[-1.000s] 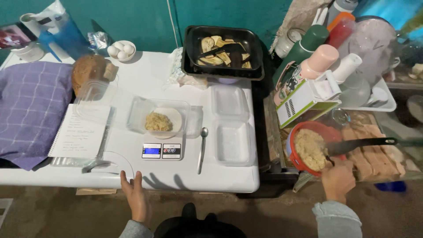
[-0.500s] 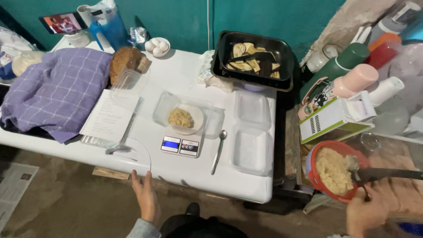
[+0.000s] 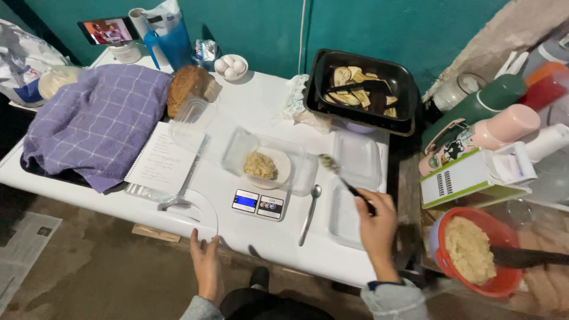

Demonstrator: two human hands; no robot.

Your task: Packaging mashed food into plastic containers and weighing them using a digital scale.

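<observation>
A dark-handled spoon (image 3: 341, 178) is held in the right hand (image 3: 376, 228), with the fingers wrapped around the rear end of its handle. The spoon slants up and to the left, raised above the tabletop, its bowl carrying a pale, lumpy heap of mash. The loaded bowl sits just right of a clear plastic tub (image 3: 264, 159) that rests on a small white kitchen scale (image 3: 258, 204). Inside the tub lies a mound of the same beige mash (image 3: 259, 166). The left hand (image 3: 206, 269) lies flat, palm down, on the near edge of the white tabletop (image 3: 261, 118), holding nothing.
</observation>
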